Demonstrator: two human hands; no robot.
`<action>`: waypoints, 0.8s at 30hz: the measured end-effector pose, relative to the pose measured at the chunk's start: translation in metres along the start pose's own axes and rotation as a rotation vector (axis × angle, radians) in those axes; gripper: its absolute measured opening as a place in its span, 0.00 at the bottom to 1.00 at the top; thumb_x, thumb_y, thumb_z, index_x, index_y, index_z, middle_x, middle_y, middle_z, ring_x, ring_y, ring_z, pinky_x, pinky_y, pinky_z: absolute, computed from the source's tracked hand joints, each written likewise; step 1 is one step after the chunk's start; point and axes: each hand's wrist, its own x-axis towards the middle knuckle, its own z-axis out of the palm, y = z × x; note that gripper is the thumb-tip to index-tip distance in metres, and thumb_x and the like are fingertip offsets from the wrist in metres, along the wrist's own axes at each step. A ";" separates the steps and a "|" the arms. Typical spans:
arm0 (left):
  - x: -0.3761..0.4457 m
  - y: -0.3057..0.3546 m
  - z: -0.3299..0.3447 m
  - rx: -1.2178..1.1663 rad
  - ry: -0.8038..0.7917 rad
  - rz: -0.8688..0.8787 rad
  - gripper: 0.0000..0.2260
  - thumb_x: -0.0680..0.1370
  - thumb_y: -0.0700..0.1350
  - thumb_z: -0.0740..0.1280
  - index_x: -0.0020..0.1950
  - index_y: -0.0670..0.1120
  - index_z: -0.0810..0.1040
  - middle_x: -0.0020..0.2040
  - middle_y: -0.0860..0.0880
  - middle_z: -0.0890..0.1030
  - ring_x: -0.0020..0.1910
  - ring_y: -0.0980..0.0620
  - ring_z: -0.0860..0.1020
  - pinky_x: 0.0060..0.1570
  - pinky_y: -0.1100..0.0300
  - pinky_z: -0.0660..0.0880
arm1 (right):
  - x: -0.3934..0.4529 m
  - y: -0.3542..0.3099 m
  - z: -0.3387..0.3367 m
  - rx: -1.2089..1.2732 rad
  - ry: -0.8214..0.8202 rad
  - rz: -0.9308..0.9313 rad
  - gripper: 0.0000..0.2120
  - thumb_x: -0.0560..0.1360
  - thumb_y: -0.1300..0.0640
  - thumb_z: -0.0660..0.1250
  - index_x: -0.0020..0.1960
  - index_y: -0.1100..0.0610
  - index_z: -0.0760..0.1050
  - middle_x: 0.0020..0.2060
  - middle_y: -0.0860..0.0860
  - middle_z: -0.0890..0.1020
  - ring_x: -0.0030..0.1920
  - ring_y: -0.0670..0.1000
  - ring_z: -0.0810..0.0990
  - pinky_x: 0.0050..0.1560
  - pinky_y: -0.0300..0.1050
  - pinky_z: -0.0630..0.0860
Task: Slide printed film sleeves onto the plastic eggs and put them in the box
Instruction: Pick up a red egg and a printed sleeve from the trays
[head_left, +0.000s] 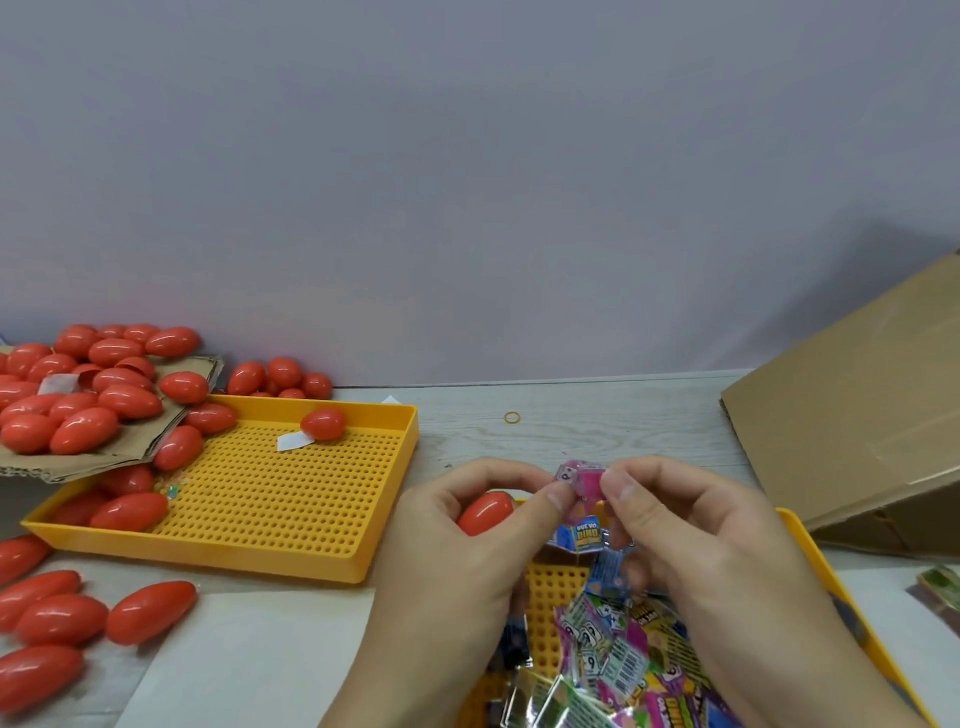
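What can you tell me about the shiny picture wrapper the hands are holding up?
The film sleeve is a small tube of thin, glossy plastic, printed mostly pink with a blue and yellow label lower down. It is held up above the yellow tray where more sleeves lie. The left hand and the right hand both pinch its top edge with thumb and fingertips, apparently pulling it open. The left hand also holds a red egg, which is not inside the sleeve yet.

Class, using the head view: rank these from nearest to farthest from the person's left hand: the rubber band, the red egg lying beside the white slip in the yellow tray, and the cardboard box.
1. Rubber band, on the table just beyond the left hand.
2. Red egg, left, at the yellow tray's far side.
3. Cardboard box, far right.
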 end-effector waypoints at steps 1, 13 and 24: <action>0.000 0.000 0.000 -0.058 -0.015 -0.025 0.13 0.61 0.54 0.75 0.39 0.47 0.85 0.23 0.53 0.73 0.19 0.56 0.67 0.22 0.63 0.68 | 0.000 0.000 -0.001 0.002 -0.008 0.008 0.20 0.59 0.37 0.69 0.43 0.49 0.84 0.31 0.50 0.79 0.30 0.50 0.74 0.34 0.46 0.71; 0.001 -0.003 -0.002 0.039 -0.013 -0.010 0.06 0.67 0.50 0.76 0.40 0.50 0.84 0.24 0.54 0.73 0.21 0.56 0.68 0.25 0.60 0.70 | 0.001 0.002 -0.004 -0.007 -0.044 -0.060 0.13 0.64 0.41 0.71 0.43 0.48 0.85 0.31 0.48 0.81 0.32 0.44 0.76 0.35 0.41 0.72; -0.001 -0.004 0.000 0.100 -0.047 0.028 0.05 0.68 0.50 0.74 0.43 0.54 0.85 0.25 0.53 0.74 0.21 0.56 0.69 0.25 0.59 0.71 | 0.001 0.001 -0.004 0.054 -0.075 -0.030 0.09 0.66 0.47 0.73 0.42 0.50 0.86 0.32 0.49 0.84 0.29 0.42 0.77 0.31 0.33 0.72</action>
